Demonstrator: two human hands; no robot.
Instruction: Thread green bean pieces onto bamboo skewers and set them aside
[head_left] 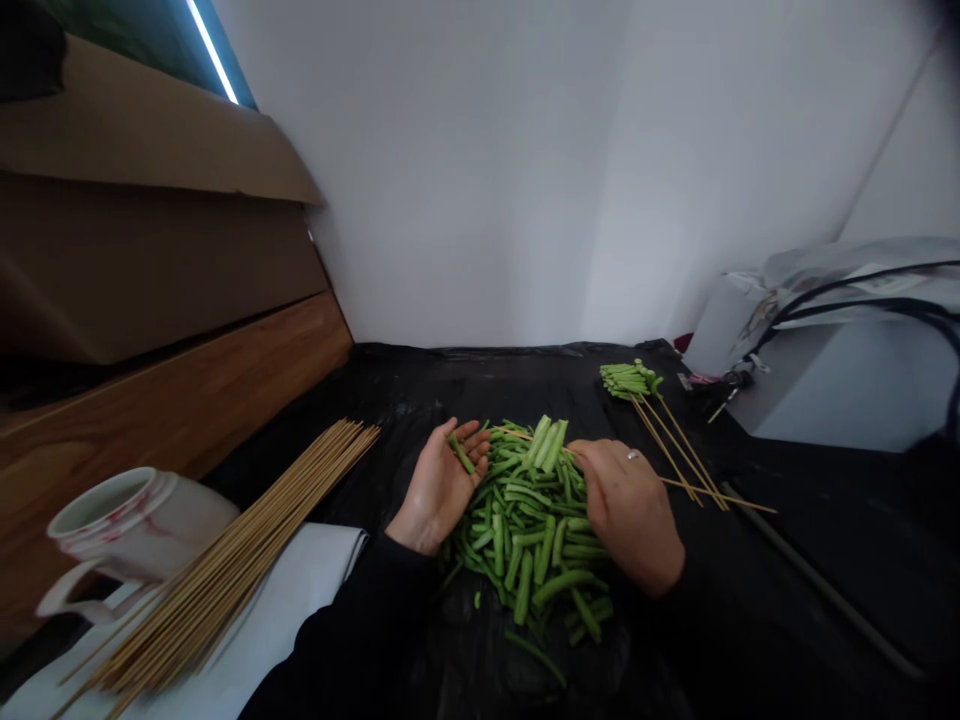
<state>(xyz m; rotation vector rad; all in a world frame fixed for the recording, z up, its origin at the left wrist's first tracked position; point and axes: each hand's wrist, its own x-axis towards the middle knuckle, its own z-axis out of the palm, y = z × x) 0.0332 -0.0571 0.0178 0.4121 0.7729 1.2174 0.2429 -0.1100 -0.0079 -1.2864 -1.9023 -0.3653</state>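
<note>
A wooden skewer is being held roughly level by the right hand, seemingly to keep its tip pointing toward the left hand and its threaded bean pieces steady above the bean pile. The pile is being kept between both hands on the black sheet, probably for short reaches. The spare skewers are being kept in a bundle beside the mug, and the loaded skewers are lying at the far right — presumably out of the way. The left palm is being turned upward, its fingers loosely curled and well parted, a single bean piece being cradled across them; whether the thumb is pressing it cannot be told. The right hand is being held knuckles-up, its fingers closed around the skewer.
</note>
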